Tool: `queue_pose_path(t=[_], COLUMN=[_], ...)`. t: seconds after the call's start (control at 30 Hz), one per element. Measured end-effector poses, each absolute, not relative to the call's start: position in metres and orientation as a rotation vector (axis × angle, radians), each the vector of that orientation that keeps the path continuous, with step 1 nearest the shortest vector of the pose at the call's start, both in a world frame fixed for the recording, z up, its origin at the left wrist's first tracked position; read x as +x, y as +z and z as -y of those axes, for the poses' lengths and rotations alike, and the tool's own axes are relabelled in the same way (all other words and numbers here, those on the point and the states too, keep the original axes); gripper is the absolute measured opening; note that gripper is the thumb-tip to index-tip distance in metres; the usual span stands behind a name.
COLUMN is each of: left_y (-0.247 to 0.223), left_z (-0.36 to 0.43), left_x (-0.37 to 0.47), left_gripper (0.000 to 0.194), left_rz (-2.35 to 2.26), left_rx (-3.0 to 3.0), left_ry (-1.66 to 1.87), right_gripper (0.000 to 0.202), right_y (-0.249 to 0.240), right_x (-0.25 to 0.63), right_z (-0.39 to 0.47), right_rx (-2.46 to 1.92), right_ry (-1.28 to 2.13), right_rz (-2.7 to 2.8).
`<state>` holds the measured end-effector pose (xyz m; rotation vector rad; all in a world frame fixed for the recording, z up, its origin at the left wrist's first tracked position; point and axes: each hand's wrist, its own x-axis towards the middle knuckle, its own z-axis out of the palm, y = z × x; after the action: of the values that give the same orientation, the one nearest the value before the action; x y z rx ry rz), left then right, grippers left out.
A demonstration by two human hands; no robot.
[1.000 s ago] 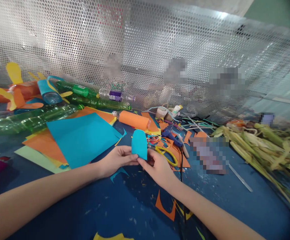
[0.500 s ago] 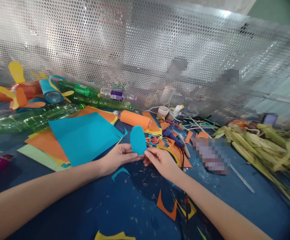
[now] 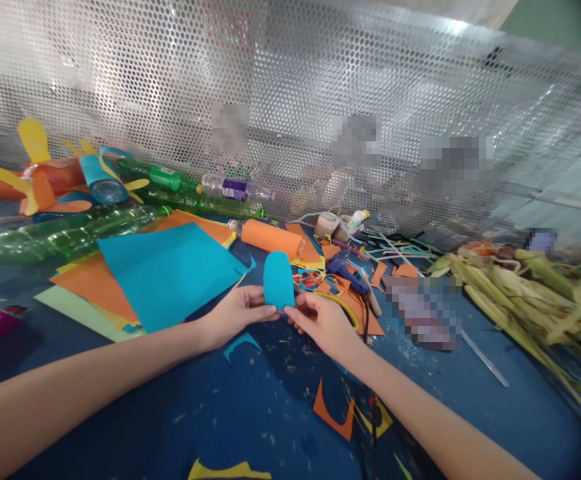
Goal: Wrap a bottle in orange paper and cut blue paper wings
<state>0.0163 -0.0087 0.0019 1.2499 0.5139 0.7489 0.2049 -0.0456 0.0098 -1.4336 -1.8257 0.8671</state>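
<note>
A small blue paper cutout with a rounded top stands upright between my hands above the table. My left hand pinches its lower left edge. At the lower right corner, the thumb and fingers of my right hand are closed on it. Left of my hands lies a large blue sheet over orange, yellow and pale green paper. Behind the cutout is a bottle wrapped in orange paper. A curved blue scrap lies just below my left hand.
Green plastic bottles and paper-decorated bottles lie at the left. A blue glue gun sits among scraps behind my right hand. Corn husks are piled at the right. A perforated metal screen rises along the back.
The blue cutout has turned slightly to stand straighter, and its lower edge looks flatter. My right fingers have shifted slightly left along its bottom edge.
</note>
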Motion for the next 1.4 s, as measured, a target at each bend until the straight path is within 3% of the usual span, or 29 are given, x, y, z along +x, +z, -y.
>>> queue_pose_path(t=[0.23,0.43,0.67,1.0,1.4], left_y=[0.003,0.002,0.003,0.000,0.002], left_z=[0.009,0.008,0.009,0.013,0.016], left_x=[0.017,0.016,0.020,0.015,0.015], left_gripper=[0.020,0.028,0.030,0.016,0.023], left_rz=[-0.637,-0.566,-0.669,-0.761,-0.746], left_rx=[0.862,1.154,1.188,1.569,1.705], left_ry=[0.888,0.755,0.787,0.845,0.877], right_gripper=[0.026,0.029,0.024,0.020,0.023], right_y=[0.011,0.012,0.011,0.007,0.005], right_x=[0.208,0.207,0.205,0.202,0.197], right_z=[0.039,0.038,0.040,0.048,0.049], right_rx=[-1.276,-1.268,-1.301,-1.377,-1.351], right_ry=[1.187,1.268,1.202,0.872,0.957], right_rz=[1.650,1.599,1.636,1.819,1.723])
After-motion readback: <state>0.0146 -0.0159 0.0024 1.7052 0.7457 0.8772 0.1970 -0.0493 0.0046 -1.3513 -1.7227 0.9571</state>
